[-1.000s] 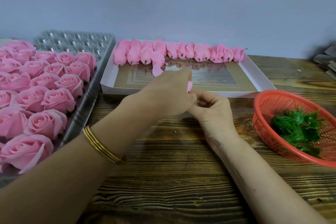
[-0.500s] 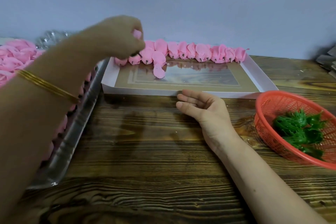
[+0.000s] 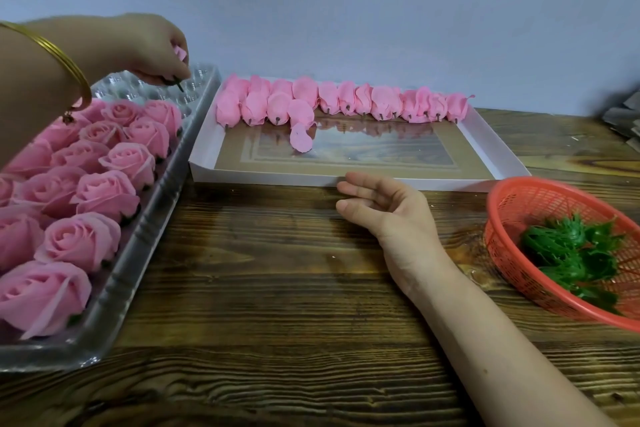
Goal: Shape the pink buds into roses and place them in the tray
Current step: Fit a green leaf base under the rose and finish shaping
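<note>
From my remote station I see a plain, pale blue-grey painted wall [image 3: 346, 3] filling the upper part of the head view, evenly lit and without hard shadows; below it runs a dark brown, rough-grained wooden plank table [image 3: 277, 288], its raised ridges catching soft light; at the far right edge sits a blurred grey stack [image 3: 625, 128], too indistinct to identify.

Tabletop [image 3: 277, 270] lane open between tray [image 3: 138, 253], white box [image 3: 263, 178], basket [image 3: 502, 204].

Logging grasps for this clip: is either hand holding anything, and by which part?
Left hand grips a pink rose round its head, stem poking out below. Right hand holds nothing.
</note>
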Tool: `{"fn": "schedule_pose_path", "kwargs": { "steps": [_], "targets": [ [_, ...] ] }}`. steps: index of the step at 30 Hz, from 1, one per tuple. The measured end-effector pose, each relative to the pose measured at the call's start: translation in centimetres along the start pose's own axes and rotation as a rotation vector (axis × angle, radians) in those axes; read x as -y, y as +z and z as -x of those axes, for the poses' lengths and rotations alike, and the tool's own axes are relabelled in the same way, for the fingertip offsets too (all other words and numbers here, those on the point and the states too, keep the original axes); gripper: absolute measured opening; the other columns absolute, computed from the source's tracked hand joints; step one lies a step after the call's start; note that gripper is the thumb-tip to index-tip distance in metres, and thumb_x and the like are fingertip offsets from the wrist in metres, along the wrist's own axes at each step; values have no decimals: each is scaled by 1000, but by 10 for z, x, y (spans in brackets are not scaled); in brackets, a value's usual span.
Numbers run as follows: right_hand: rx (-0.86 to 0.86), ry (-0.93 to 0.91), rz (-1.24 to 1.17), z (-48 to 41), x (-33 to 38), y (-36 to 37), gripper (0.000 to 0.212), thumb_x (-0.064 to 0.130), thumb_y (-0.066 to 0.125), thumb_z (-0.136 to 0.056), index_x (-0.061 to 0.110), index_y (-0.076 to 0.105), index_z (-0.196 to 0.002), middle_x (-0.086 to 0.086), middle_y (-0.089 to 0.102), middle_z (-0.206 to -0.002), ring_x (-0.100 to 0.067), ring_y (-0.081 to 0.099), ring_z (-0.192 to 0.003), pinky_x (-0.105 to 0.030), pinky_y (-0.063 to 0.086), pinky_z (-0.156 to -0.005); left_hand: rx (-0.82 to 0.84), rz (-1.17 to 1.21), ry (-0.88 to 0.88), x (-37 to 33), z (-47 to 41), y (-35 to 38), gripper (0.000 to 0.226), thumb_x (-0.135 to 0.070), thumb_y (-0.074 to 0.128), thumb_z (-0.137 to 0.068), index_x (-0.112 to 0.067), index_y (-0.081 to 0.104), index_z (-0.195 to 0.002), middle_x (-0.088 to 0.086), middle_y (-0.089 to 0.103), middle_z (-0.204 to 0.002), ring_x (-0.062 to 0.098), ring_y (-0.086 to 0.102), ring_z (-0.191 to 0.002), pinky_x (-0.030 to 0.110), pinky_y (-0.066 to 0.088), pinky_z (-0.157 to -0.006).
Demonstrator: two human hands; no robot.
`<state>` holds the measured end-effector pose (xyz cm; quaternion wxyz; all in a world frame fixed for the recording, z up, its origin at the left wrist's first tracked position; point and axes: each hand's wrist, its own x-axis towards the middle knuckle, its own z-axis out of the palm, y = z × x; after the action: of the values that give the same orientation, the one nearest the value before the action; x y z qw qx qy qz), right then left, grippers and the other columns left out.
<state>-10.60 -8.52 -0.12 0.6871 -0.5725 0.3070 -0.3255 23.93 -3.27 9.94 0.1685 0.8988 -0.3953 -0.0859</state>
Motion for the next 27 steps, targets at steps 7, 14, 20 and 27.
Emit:
{"fn": "schedule_pose_path", "kwargs": {
  "steps": [7,14,20,27],
  "targets": [
    [4,-7,7,-1,-1,-1,35,-12,71,-76,10,68,-103,-8,73,-101,-8,69,-81,-15,52,-73,96,-121,1,3,-7,16,7,-4,68,-88,0,63,-91,19,62,-77,29,57,-63,38,53,-64],
    [15,-10,36,-2,-2,-2,33,-10,70,-78,12,69,-102,-7,74,-101,-9,69,-85,-15,52,-73,131,-344,42,4,-7,25,24,-21,76,-84,-13,57,-96,14,61,-97,34,60,-85,34,46,-70],
    [5,-7,41,-1,-1,-2,31,-10,69,-79,11,69,-102,-8,73,-101,-7,68,-82,-15,51,-72,216,-390,16,5,-7,26,22,-14,79,-79,-4,64,-92,22,67,-96,32,57,-74,34,45,-69],
    [-6,-6,49,-2,-1,-1,31,-11,67,-80,8,68,-105,-10,73,-103,-8,67,-80,-14,50,-70,285,-366,-13,6,-7,32,22,-11,62,-90,4,63,-74,20,60,-78,33,55,-75,37,43,-68]
  ]
}}
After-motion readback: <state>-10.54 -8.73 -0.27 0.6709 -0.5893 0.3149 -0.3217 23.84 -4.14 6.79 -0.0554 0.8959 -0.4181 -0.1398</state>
